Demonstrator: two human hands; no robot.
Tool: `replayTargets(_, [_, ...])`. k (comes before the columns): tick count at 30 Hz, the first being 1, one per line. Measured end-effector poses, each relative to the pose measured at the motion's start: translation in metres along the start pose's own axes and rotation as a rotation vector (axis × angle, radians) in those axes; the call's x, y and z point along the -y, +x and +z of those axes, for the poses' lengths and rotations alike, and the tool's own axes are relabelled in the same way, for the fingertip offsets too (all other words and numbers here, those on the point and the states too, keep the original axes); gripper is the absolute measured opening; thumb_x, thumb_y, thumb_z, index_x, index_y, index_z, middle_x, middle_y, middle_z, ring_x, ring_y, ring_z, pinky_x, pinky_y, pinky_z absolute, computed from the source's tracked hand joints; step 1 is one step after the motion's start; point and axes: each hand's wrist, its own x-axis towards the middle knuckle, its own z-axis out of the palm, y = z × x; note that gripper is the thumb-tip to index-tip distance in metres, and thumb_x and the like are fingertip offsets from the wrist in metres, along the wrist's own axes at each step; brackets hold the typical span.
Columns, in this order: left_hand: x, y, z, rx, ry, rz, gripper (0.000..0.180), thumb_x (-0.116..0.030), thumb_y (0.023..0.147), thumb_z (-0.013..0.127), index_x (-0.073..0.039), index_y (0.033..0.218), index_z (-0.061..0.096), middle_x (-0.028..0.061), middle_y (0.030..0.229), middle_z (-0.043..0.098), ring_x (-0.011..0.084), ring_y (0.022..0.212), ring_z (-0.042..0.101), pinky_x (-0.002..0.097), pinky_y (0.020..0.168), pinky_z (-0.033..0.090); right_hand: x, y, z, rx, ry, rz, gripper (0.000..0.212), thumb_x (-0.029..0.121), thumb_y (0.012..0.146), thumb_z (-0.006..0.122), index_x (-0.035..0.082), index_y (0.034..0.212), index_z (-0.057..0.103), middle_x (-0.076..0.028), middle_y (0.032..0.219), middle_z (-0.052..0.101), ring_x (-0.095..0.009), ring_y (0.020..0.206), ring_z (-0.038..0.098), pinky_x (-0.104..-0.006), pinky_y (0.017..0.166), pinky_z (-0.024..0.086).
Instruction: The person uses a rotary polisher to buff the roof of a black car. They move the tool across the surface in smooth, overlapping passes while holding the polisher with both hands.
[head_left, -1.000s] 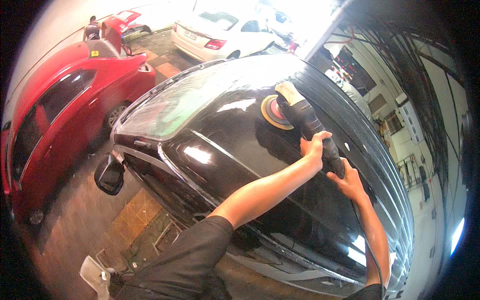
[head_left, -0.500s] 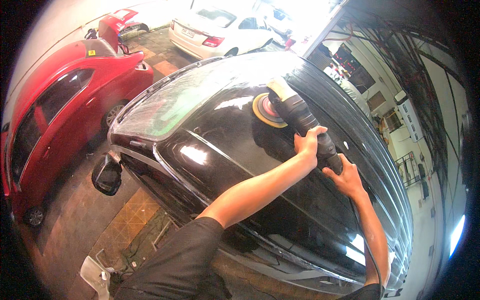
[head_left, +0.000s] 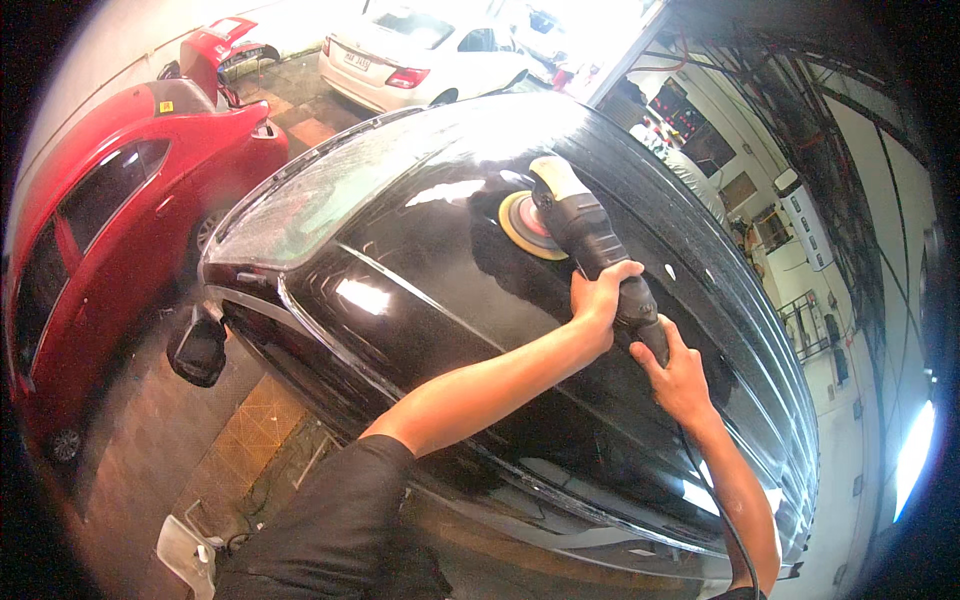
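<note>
A black polishing machine (head_left: 580, 228) with a round orange-and-yellow pad (head_left: 528, 224) rests flat on the glossy roof of a black car (head_left: 470, 330). My left hand (head_left: 598, 295) grips the machine's body from above, just behind the pad. Lower down, my right hand (head_left: 678, 374) is wrapped around the rear handle, where a black cable leaves toward the bottom edge. My left arm in a dark sleeve crosses over the roof.
A red car (head_left: 110, 230) is parked close on the left, beyond the black car's side mirror (head_left: 198, 350). A white car (head_left: 420, 50) stands at the back. Tiled floor shows lower left. Workshop walls and racks are at the right.
The polisher and both hands have slid a little toward the near side of the roof. The grip on the machine is unchanged.
</note>
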Motion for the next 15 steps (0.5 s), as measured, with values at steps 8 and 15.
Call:
replayTargets(8, [-0.004,0.009,-0.01,-0.074,-0.139,0.135,0.053,-0.025,0.076,0.084,-0.004,0.115,0.053,0.0087,0.103,0.063,0.0197,0.089,0.063,0.0367,0.08,0.052,0.015,0.023,0.018,-0.037,-0.016,-0.077,0.079,0.054,0.093,0.068,-0.005,0.141,0.049,-0.034,0.105,0.07,-0.05,0.103,0.068,-0.05,0.09,0.054])
replayTargets(15, [0.017,0.017,-0.016,0.125,-0.21,0.107,0.037,-0.028,0.087,0.073,-0.005,0.11,0.057,0.0092,0.091,0.064,0.0239,0.078,0.064,0.0402,0.073,0.053,0.042,0.054,0.033,0.001,-0.151,0.087,0.069,0.047,0.096,0.061,0.0,0.145,0.045,-0.037,0.114,0.066,-0.052,0.108,0.064,-0.0556,0.094,0.052])
